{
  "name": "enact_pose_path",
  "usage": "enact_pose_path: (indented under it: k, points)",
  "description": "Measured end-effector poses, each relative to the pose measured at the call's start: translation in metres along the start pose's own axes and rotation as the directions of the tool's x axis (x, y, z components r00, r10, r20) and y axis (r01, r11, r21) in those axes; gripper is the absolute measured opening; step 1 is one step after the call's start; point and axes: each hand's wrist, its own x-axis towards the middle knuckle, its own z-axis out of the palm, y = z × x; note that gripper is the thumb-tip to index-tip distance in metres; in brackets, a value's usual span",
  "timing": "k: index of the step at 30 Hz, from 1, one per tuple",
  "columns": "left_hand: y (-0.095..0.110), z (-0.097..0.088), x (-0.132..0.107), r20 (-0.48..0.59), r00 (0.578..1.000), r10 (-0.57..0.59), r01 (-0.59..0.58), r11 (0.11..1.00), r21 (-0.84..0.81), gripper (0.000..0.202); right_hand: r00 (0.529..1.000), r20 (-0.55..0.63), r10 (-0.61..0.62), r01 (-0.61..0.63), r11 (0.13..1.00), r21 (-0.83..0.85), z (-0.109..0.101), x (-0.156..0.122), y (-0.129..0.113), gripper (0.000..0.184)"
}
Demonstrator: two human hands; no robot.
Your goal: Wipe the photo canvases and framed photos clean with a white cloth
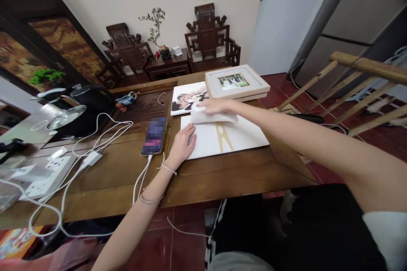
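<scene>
My left hand (183, 143) lies on the left edge of a white board with a gold mark (232, 136) on the wooden table (203, 180), fingers curled against it. My right hand (212, 105) reaches across and presses a white cloth or tissue (210, 115) at the board's far edge, fingers closed over it. Just beyond lies a photo print (187, 98), and behind that stand stacked white picture frames (237, 82). A phone (154, 136) with a cable plugged in lies next to my left hand.
White power strips (47, 175) and tangled charging cables (98, 135) cover the table's left side, near a kettle (85, 101) and lamp. Carved wooden chairs (210, 36) and a small plant (155, 25) stand by the far wall. A wooden railing (359, 89) is at right.
</scene>
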Motion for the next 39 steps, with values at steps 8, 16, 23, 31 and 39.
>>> enact_pose_path:
  k: [8,16,23,31,39]
  points:
    - [-0.003,0.003,0.000,-0.006,1.000,0.005,-0.005,1.000,-0.019,0.039,0.969,-0.011,0.248,-0.248,0.968,0.046,0.009,-0.093,0.065,0.049]
    - [-0.003,0.002,0.000,0.010,1.000,0.004,-0.004,1.000,-0.011,0.039,0.988,0.085,0.128,-0.123,0.990,-0.063,0.047,-0.152,0.040,0.049]
    - [-0.004,0.004,0.000,-0.010,1.000,0.018,-0.018,1.000,0.020,0.038,0.997,0.066,0.039,-0.041,0.999,0.031,0.054,-0.189,0.024,0.041]
    - [-0.004,0.003,0.001,-0.010,0.999,0.041,-0.041,0.999,0.036,0.040,0.999,-0.004,-0.034,0.034,0.998,0.054,0.053,-0.153,0.048,0.036]
    - [-0.004,0.003,0.001,-0.009,0.999,0.036,-0.036,0.999,0.019,0.039,0.993,-0.014,0.119,-0.120,0.979,-0.164,0.030,-0.099,0.078,0.020]
